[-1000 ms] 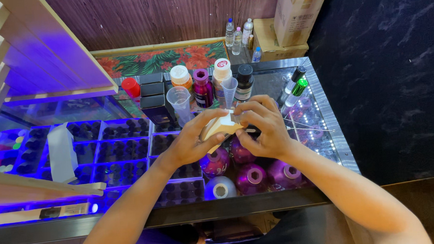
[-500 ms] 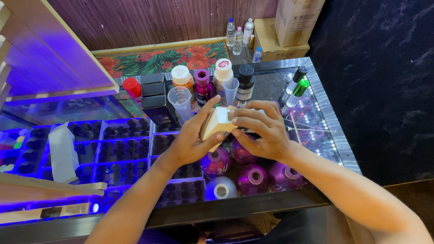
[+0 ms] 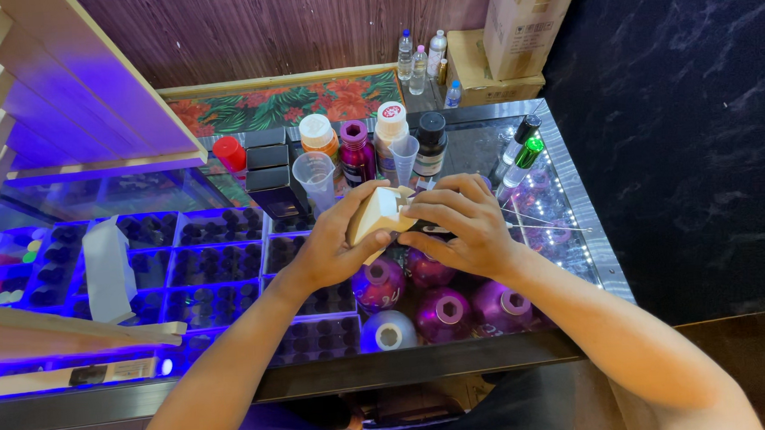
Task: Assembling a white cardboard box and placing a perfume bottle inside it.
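Observation:
My left hand [image 3: 336, 243] grips a small cream-coloured box [image 3: 376, 217] and holds it above the glass counter [image 3: 483, 150]. My right hand [image 3: 460, 224] touches the right end of the same box, fingertips on its flap; a dark object shows under these fingers, too hidden to identify. Directly below both hands lie several round purple bottles [image 3: 443, 311] and one white-capped one [image 3: 388, 331].
Behind the hands stand several bottles [image 3: 356, 152], two clear plastic cups [image 3: 316, 177] and black boxes [image 3: 273, 172]. Two droppers [image 3: 522, 153] lie at the right. A white tissue pack [image 3: 108, 268] lies left, on blue-lit compartments. Cardboard boxes [image 3: 524, 20] and water bottles [image 3: 419, 57] sit at the back.
The box has been turned in my hands, its pale face now toward me, and my right fingers have shifted along its right end. Both hands stay at the same spot.

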